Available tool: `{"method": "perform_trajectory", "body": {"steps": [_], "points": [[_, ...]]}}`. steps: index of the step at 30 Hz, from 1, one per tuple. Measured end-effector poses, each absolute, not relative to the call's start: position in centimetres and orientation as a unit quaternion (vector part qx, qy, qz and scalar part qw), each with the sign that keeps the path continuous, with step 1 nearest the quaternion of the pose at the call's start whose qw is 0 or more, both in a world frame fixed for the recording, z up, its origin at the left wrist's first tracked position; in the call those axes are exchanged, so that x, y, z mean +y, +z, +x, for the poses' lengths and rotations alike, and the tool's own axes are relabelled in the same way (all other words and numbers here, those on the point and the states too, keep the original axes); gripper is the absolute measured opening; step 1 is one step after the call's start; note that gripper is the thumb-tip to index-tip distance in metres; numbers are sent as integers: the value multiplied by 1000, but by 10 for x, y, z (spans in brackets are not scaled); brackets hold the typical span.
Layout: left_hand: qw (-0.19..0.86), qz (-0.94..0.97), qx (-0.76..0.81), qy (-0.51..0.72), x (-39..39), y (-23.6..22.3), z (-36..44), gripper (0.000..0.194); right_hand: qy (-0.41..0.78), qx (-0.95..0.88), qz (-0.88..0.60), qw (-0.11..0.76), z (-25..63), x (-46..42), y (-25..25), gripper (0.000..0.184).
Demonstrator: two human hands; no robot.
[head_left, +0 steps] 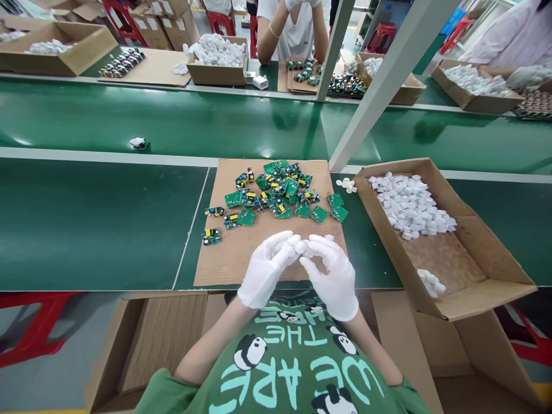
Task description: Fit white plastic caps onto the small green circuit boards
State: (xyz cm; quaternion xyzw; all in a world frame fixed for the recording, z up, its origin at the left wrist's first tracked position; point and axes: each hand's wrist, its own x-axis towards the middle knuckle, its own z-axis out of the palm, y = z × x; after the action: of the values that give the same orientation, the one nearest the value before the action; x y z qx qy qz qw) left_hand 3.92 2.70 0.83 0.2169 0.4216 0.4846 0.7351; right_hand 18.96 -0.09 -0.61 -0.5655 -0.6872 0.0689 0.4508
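My left hand and my right hand, both in white gloves, meet over the near part of a cardboard sheet. Between their fingertips is a small white plastic piece, pinched from both sides. Its exact shape is partly hidden by the gloves and blends with them. Just beyond the hands, a loose heap of small green circuit boards with yellow and black components covers the sheet's far half. A few boards lie at the sheet's right edge.
On the right, a cardboard box holds many white plastic pieces. Small white parts lie beside it. A grey post rises behind the sheet. On the green conveyor sits one assembled piece. A co-worker sits opposite.
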Motion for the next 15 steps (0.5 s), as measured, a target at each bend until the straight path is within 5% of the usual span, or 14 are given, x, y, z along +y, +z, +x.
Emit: {"method": "perform_trajectory", "body": {"steps": [11,15], "points": [[701,197,446,521,33,0,25,42,-53,-759,-581,290,225,-18,-37,34],[708,245,451,485,31,-4,28,42,-57,-745,-595,298,220,-8,-40,10]]}}
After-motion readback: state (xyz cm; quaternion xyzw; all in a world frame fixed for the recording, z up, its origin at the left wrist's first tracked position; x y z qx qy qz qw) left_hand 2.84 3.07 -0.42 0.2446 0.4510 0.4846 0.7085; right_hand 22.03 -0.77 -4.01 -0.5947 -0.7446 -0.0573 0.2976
